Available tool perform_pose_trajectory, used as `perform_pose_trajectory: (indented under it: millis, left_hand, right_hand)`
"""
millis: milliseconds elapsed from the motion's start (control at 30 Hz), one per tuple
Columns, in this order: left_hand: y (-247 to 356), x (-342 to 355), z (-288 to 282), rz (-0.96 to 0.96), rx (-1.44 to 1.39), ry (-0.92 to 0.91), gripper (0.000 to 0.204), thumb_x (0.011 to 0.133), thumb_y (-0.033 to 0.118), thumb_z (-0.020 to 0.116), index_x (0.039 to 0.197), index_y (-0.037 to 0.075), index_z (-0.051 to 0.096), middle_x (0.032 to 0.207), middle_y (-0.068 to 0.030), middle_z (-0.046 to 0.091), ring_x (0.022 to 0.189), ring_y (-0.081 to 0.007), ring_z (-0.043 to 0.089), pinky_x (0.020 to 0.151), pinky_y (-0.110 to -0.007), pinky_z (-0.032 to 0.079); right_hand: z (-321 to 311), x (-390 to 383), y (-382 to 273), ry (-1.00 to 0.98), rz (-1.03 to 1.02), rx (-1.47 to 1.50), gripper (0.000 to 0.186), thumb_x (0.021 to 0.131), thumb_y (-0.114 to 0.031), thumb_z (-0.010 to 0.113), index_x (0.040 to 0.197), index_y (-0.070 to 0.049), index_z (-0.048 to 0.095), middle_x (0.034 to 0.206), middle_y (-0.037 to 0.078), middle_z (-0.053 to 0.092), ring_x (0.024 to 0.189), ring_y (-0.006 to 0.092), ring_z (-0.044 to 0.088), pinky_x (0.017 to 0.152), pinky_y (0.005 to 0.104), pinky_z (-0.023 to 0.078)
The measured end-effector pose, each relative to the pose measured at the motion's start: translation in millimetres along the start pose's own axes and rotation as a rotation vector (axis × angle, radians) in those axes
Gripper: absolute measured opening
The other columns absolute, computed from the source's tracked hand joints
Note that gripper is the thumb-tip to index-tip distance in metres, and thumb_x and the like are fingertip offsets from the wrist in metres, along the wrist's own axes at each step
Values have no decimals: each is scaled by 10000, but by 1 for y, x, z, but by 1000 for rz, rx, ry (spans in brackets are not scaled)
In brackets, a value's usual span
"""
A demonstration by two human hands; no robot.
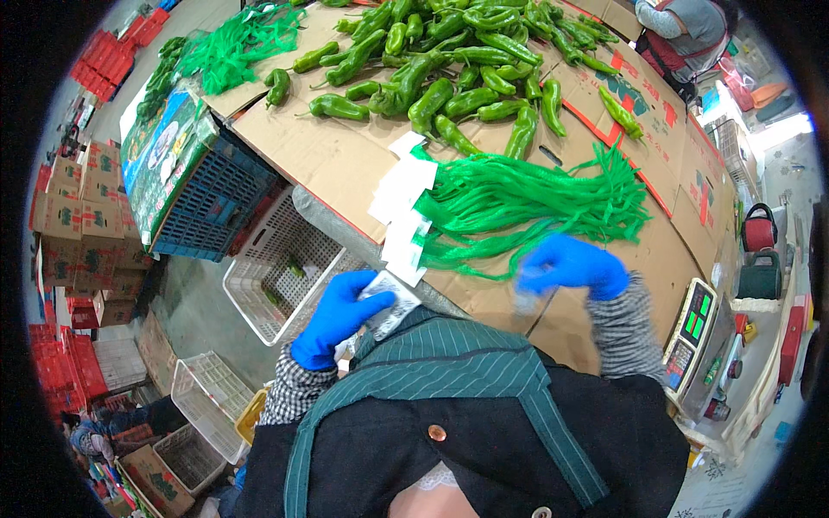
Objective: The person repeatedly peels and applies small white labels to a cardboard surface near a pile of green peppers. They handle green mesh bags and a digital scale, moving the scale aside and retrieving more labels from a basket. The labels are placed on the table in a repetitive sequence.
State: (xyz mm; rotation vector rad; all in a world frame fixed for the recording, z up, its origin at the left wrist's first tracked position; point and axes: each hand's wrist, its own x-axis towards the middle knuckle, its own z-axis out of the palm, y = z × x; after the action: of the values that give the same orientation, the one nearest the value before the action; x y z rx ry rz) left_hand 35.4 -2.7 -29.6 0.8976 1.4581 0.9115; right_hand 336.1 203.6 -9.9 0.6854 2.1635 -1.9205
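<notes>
Near the table's front edge, my left hand (341, 315), in a blue glove, grips a small white printed card or packet (394, 306). My right hand (566, 268), also gloved, is raised at the right with curled fingers; a faint, blurred translucent shape hangs below them, too unclear to name. Between and beyond my hands, green mesh nets (527, 203) lie in long strands on flattened cardboard (630, 268), with white tags (397, 194) at their left end. A loose pile of long green peppers (466, 104) covers the back of the surface.
Blue crates (199, 198) and white baskets (268, 293) stand left, beside stacked boxes (91, 216). A scale (691, 319) sits right. More green netting (242, 52) lies back left. Other people appear at upper right (682, 30) and lower left (95, 436).
</notes>
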Motion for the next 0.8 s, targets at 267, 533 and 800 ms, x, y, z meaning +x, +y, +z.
perform_pose_trajectory:
  millis: [267, 533, 800]
  left_hand:
    - [-6, -9, 3, 103, -129, 82, 301, 874, 86, 555, 1163, 4, 572, 1033, -106, 635, 955, -154, 592, 855, -288, 467]
    - [-31, -30, -22, 3, -114, 171, 288, 868, 88, 547, 1137, -6, 588, 1039, -93, 635, 947, -148, 590, 846, -285, 464]
    - [-16, -5, 3, 42, -108, 93, 266, 859, 60, 539, 1111, 10, 607, 1012, -88, 642, 930, -137, 586, 834, -277, 462]
  right_hand:
    - [12, 13, -10, -90, 41, 292, 236, 808, -198, 676, 977, -33, 681, 876, 69, 683, 748, 106, 629, 661, 252, 500]
    - [-5, -15, 53, -441, 67, 200, 335, 872, -279, 597, 1084, -22, 639, 1076, 124, 634, 994, 186, 587, 886, 313, 446]
    - [16, -5, 25, -161, 187, -164, 293, 829, -279, 657, 995, -38, 669, 977, 107, 664, 876, 172, 627, 815, 322, 480]
